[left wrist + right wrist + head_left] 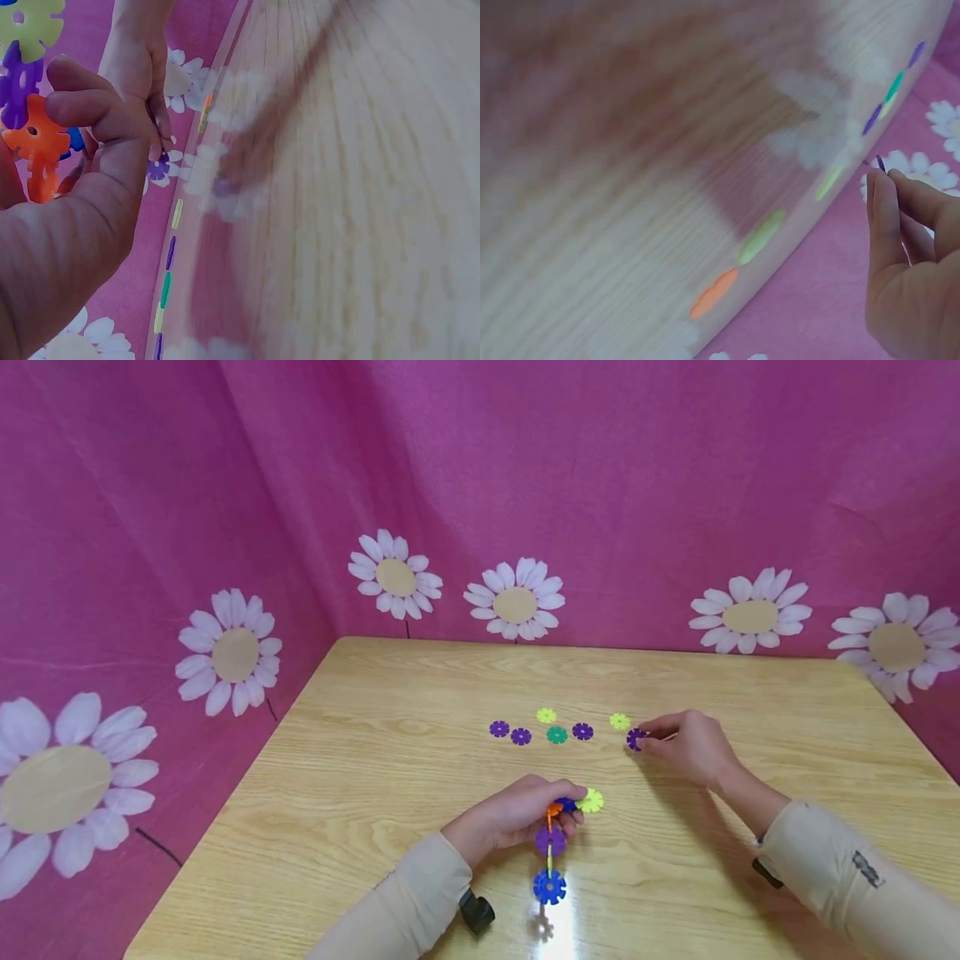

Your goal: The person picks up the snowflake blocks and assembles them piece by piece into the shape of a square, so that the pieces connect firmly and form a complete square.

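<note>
My left hand [517, 812] grips a chain of linked, notched plastic discs. A yellow disc [592, 800] sticks out at its right end; from an orange piece [554, 810] hang a purple disc [551, 841], an edge-on yellow one and a blue disc [550, 887]. Curled fingers [90, 105] of that hand partly hide the chain in the left wrist view. Farther right, my right hand [699, 750] pinches a single purple disc [635, 740] between thumb and fingertips, seen edge-on as a purple disc [881, 163] in the right wrist view.
Several loose discs lie beyond my hands on the wooden table [337, 777], among them a green disc [557, 735] and a yellow disc [619, 721]. The right wrist view shows an orange disc [713, 293] on the table. A pink flowered cloth [600, 485] hangs behind.
</note>
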Available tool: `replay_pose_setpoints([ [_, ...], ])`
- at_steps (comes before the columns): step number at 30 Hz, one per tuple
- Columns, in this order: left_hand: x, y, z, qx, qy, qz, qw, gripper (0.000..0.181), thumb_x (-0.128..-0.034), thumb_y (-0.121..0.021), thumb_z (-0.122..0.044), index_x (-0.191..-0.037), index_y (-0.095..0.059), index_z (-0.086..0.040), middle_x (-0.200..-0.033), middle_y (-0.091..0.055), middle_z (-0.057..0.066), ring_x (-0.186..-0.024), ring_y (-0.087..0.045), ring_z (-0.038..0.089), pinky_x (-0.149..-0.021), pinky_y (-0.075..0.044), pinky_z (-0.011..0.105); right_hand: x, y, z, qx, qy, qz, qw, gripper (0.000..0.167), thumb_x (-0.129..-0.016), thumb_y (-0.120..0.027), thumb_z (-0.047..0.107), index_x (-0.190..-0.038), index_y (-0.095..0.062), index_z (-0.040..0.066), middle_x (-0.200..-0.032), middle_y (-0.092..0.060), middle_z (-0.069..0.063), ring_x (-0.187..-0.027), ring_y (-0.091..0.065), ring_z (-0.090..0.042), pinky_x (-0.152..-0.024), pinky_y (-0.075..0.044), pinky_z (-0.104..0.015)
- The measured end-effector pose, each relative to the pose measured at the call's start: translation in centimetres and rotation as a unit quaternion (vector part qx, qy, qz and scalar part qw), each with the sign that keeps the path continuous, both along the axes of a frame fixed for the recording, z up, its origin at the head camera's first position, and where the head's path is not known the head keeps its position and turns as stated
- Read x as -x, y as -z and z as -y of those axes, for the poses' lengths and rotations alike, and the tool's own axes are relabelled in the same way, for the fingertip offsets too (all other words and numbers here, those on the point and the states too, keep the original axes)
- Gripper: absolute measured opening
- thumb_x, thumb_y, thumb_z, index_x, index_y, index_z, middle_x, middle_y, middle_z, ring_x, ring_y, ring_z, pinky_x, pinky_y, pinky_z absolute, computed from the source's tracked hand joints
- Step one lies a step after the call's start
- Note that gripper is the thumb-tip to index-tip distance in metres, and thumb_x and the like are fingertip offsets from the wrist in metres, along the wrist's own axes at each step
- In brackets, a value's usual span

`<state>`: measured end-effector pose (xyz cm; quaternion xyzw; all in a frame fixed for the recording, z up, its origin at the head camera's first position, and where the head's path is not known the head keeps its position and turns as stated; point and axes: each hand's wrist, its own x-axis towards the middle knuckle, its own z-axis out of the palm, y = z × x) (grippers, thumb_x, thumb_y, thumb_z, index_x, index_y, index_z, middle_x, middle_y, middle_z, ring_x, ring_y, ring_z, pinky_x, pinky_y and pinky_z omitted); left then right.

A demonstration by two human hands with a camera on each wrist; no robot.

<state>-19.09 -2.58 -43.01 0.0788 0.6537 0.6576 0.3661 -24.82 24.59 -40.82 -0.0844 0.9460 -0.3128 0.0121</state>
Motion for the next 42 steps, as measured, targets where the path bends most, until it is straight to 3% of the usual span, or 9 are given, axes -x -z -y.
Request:
replay_pose_setpoints([
  [5,0.0,0.0,-0.1,-0.004,-0.001,0.005,1.0000,0.034,-0.0938,-0.062,-0.034,-0.080,-0.066,-0.004,-0.064,-0.062,-0.002,-0.059,-0.058,0.008,-0.048,-0.043,0.017,-1.5,-0.3,0.7,0.042,-0.023,0.007,0.9988,0.027,-0.091,-0.073,0.015,-0.114,-0.074,0.001,-0.109,-0.074,-0.020,-0.086,-0.070,-0.020,-0.062,-0.055,-0.023],
  [13,0.1,0.3,-0.3,-0.009,-0.001,0.009,0.9999,0.033,-0.0936,-0.061,-0.034,-0.079,-0.066,-0.005,-0.063,-0.061,-0.003,-0.057,-0.056,0.007,-0.047,-0.042,0.016,-3.0,-0.7,1.5,0.054,-0.027,0.019,0.9980,0.023,-0.089,-0.074,0.013,-0.111,-0.076,0.004,-0.105,-0.076,-0.015,-0.087,-0.069,-0.018,-0.065,-0.056,-0.022],
  [22,0.2,0.2,-0.1,-0.006,-0.002,0.009,0.9999,0.034,-0.0934,-0.062,-0.035,-0.080,-0.066,-0.005,-0.064,-0.061,-0.003,-0.057,-0.057,0.007,-0.048,-0.043,0.017,-4.5,-1.0,2.2,0.059,-0.053,0.000,0.9968,0.020,-0.088,-0.076,0.011,-0.108,-0.078,0.008,-0.099,-0.077,-0.009,-0.087,-0.071,-0.017,-0.068,-0.057,-0.020],
  [31,0.2,0.1,-0.2,0.001,-0.006,0.005,1.0000,0.033,-0.0933,-0.062,-0.035,-0.079,-0.067,-0.006,-0.064,-0.061,-0.003,-0.058,-0.056,0.007,-0.048,-0.043,0.016,-5.9,-1.7,2.4,0.093,-0.066,-0.008,0.9935,0.021,-0.087,-0.076,0.008,-0.108,-0.077,0.005,-0.099,-0.076,-0.011,-0.082,-0.073,-0.016,-0.067,-0.059,-0.025],
  [37,0.2,0.1,-0.2,0.007,-0.011,0.003,0.9999,0.033,-0.0933,-0.062,-0.035,-0.080,-0.067,-0.005,-0.064,-0.061,-0.003,-0.058,-0.057,0.006,-0.049,-0.043,0.015,-6.8,-2.1,2.4,0.102,-0.071,-0.025,0.9920,0.020,-0.087,-0.077,0.010,-0.107,-0.077,0.007,-0.098,-0.077,-0.009,-0.081,-0.073,-0.013,-0.068,-0.058,-0.020],
  [42,0.2,0.1,-0.2,0.008,-0.013,0.001,0.9999,0.033,-0.0936,-0.061,-0.035,-0.079,-0.067,-0.007,-0.064,-0.061,-0.004,-0.058,-0.057,0.006,-0.049,-0.043,0.015,-7.1,-2.0,2.5,0.155,-0.078,0.001,0.9849,0.022,-0.087,-0.079,0.017,-0.107,-0.078,0.010,-0.100,-0.078,-0.009,-0.083,-0.075,-0.016,-0.071,-0.059,-0.023],
])
